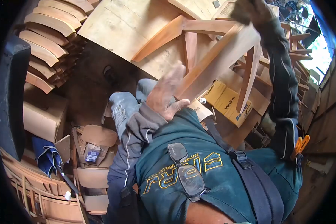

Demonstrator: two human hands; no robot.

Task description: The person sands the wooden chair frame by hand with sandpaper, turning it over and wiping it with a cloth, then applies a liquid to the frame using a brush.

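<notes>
A wooden furniture frame (214, 56) with tapered legs and a wide rail lies on its side across a pale plywood worktop (112, 22). Beside the frame's near end is my left hand (166, 91), blurred, its fingers stretched out and thumb apart, holding nothing. My right arm reaches to the far side, where my right hand (255, 13) is at the top end of the wide rail. Motion smears its fingers against a dark brown patch, and I cannot tell what it grips.
Curved wooden pieces (48, 22) are stacked at the upper left. Yellow cardboard boxes (227, 102) sit below the frame on the right. A blue folded umbrella (46, 155) and wooden chair parts (97, 171) are at the lower left. More wooden frames (296, 52) stand at the right.
</notes>
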